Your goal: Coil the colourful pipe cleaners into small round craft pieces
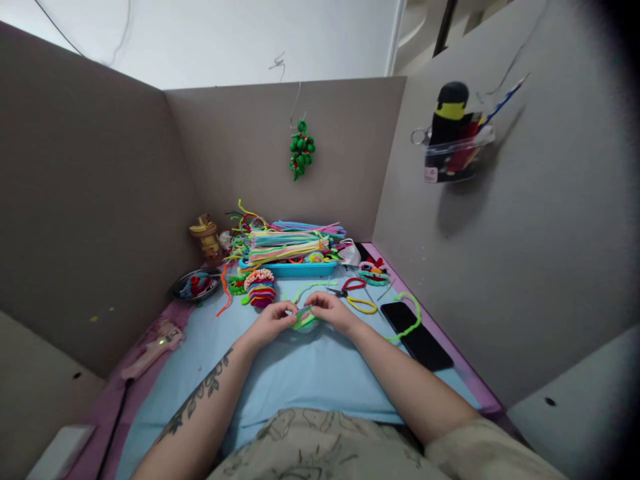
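Between both hands, just above the blue cloth, is a small green and purple pipe-cleaner piece [305, 320]. My left hand [274, 321] pinches its left side with thumb and fingertips. On the opposite edge, my right hand [334, 311] is closed on it in the same way. Just behind the hands lies a light green pipe cleaner [311, 286]. Scissors with red and yellow handles [361, 306] rest to the right of my right hand. A rainbow-striped fuzzy piece [261, 291] stands behind my left hand.
A blue tray [300, 269] heaped with pipe cleaners [290, 245] stands at the back. On the right lie a phone [417, 337] and a twisted green strand [414, 317]. To the left are a bowl [197, 285] and a pink glue gun [154, 349]. Grey partitions enclose the table.
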`<state>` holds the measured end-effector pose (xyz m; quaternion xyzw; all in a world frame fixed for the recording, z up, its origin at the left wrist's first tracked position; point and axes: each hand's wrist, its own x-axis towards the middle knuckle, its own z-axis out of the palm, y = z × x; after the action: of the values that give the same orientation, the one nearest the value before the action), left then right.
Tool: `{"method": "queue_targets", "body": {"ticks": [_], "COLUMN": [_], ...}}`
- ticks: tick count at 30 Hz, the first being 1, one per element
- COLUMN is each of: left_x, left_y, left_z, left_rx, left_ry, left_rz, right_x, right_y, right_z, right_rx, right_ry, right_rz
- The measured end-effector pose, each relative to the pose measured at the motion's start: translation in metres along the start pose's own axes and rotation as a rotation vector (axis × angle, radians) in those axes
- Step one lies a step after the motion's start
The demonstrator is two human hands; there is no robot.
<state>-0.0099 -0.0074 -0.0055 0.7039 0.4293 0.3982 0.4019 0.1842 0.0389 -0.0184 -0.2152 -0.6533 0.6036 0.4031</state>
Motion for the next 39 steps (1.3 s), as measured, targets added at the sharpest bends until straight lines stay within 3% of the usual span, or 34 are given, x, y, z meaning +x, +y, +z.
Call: {"method": "queue_targets", "body": {"ticks": [3, 5, 10, 15, 24, 33, 39], "left_x": [0.001, 0.000, 0.000, 0.001, -0.006, -0.008, -0.007], "left_y": [0.002, 0.003, -0.002, -0.009, 0.013, 0.016, 0.016], "left_z": [0.001, 0.003, 0.013, 0.017, 0.004, -0.010, -0.003], "left_rx": [0.214, 0.363, 0.543, 0.590, 0.954, 0.715, 0.529], "left_ry": [0.280, 0.361, 0.220, 0.175, -0.006, -0.088, 0.105], "left_rz": [0.019, 0.057, 0.096, 0.082, 0.168, 0.207, 0.179], "right_x": [0.002, 0.003, 0.001, 0.000, 0.004, 0.000, 0.001], "right_y": [0.005, 0.007, 0.005, 0.005, 0.008, 0.005, 0.004], "right_z": [-0.001, -0.001, 0.008, 0.013, -0.005, -0.005, -0.003], "right_rx": [-0.096, -0.179, -0.317, -0.440, -0.303, 0.039, 0.108], "right_ry": [0.129, 0.201, 0.220, 0.186, 0.162, 0.008, 0.022], "right_rz": [-0.046, -0.076, -0.111, -0.024, 0.004, 0.100, 0.108]}}
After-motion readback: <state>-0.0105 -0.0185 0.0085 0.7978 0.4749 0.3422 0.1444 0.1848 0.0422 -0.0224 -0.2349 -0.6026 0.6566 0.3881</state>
